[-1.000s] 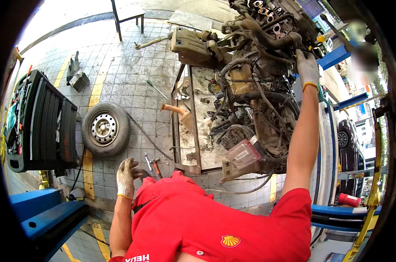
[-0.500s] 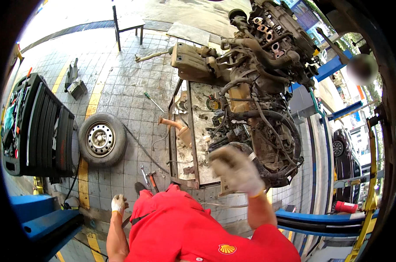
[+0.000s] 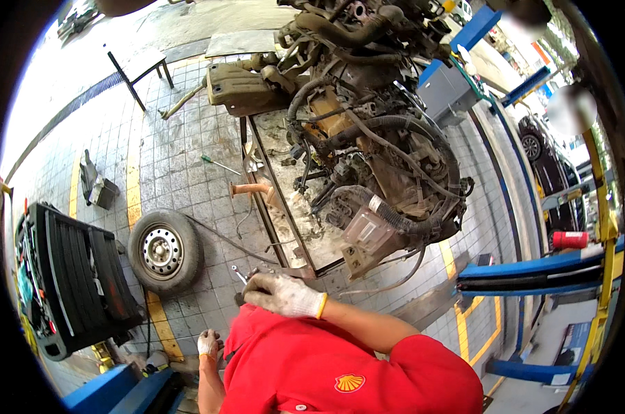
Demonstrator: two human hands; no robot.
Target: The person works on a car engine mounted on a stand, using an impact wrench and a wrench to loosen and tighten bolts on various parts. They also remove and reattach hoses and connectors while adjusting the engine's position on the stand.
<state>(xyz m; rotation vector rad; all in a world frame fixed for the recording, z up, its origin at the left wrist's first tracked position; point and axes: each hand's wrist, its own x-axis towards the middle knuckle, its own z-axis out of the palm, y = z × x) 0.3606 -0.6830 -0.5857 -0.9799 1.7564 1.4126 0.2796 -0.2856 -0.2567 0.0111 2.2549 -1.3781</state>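
My right hand [image 3: 285, 295], in a dirty white knitted glove, is held across the front of my red shirt, fingers pointing left and loosely bent. No held thing shows in it, though its palm is turned out of sight. Beyond its fingertips lies a chrome wrench [image 3: 238, 274] on the tiles, partly covered by the hand. My left hand [image 3: 209, 343], gloved as well, hangs low at my left side. Its darkened fingers are slightly bent, and nothing is visible in them. The nearest large thing to it is a wheel with a tyre [image 3: 165, 252] lying on the floor.
A dirty engine assembly [image 3: 388, 159] with hoses rests over a metal-framed stand [image 3: 300, 234]. A rusty pipe [image 3: 251, 188] and a green-handled screwdriver [image 3: 219, 164] lie nearby. A black tool cart [image 3: 78, 269] stands left; blue lift arms [image 3: 533, 274] reach in at right.
My right hand has come back from in front of the engine, moving left and nearer to my body. The view has shifted right, so the engine appears further left. My left hand still hangs low.
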